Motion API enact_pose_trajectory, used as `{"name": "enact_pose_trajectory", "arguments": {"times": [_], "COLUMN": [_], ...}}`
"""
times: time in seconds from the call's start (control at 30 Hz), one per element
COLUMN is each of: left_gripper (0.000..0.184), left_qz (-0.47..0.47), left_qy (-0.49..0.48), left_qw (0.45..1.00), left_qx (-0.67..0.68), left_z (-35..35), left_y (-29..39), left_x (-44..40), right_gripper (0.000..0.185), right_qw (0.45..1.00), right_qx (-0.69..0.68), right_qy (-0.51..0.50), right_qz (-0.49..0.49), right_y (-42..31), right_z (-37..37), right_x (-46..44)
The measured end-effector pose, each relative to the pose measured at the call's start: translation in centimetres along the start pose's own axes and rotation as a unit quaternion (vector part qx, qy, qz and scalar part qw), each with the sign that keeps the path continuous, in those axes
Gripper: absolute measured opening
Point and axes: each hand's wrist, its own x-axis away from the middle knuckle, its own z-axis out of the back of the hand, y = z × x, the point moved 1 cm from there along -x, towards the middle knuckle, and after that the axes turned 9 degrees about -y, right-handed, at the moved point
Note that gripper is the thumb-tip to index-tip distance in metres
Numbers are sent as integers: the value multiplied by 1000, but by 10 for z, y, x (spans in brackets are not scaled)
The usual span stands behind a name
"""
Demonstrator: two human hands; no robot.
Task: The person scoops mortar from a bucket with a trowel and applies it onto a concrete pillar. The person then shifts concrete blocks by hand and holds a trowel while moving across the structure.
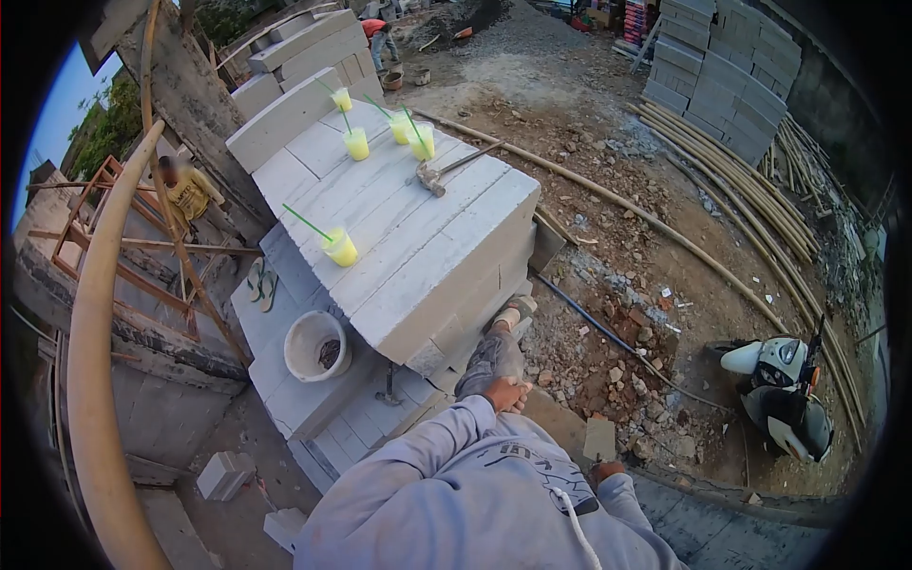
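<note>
My left hand [508,394] rests over my bent leg [492,366], its fingers curled together; whether anything is inside them is hidden. Low on the right, my right hand [606,470] shows only in part past the sleeve, beside a flat tan-grey piece [599,440]; I cannot tell if it touches that piece. In front of me stands a stack of pale blocks [427,256]. On top lie a hammer [437,176] and several cups of yellow-green drink with green straws, the nearest cup [340,248] upright. A second hammer [388,388] leans below the stack's near edge.
A white bucket [317,346] with dark material and a pair of sandals [262,286] sit on lower blocks. A bamboo pole [100,313] rises close on the left. A person in yellow [193,195] is beyond. Rubble [608,332] and a parked motorbike [784,389] are right.
</note>
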Motion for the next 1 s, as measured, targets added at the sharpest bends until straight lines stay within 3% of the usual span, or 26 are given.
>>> {"name": "enact_pose_trajectory", "arguments": {"times": [0.17,0.23,0.27,0.33,0.47,0.63,0.73,1.0], "left_gripper": [28,30,30,29,31,36,35,36], "left_qz": [0,-2,-4,-6,2,-17,26,-11], "left_qy": [-4,-7,-2,10,-11,10,1,-11], "left_qw": [1000,999,999,999,998,997,996,987], "left_qx": [23,39,44,44,64,79,90,158], "left_z": [10,12,13,18,20,24,29,32], "left_y": [-12,-20,-20,-15,-7,-15,-18,-5], "left_x": [-13,-18,-19,-11,-4,-9,-11,1], "right_gripper": [26,25,26,24,24,25,26,24], "right_qw": [998,998,993,998,996,990,987,987], "right_qx": [38,-66,-110,51,56,95,112,109], "right_qy": [50,10,-9,28,4,-6,-11,-9], "right_qz": [24,-18,-35,40,72,102,112,119], "right_y": [15,25,24,18,-19,-33,-42,-51], "right_z": [-22,-38,-27,-5,79,117,136,163], "right_x": [-32,-52,-59,-46,24,34,41,27]}}
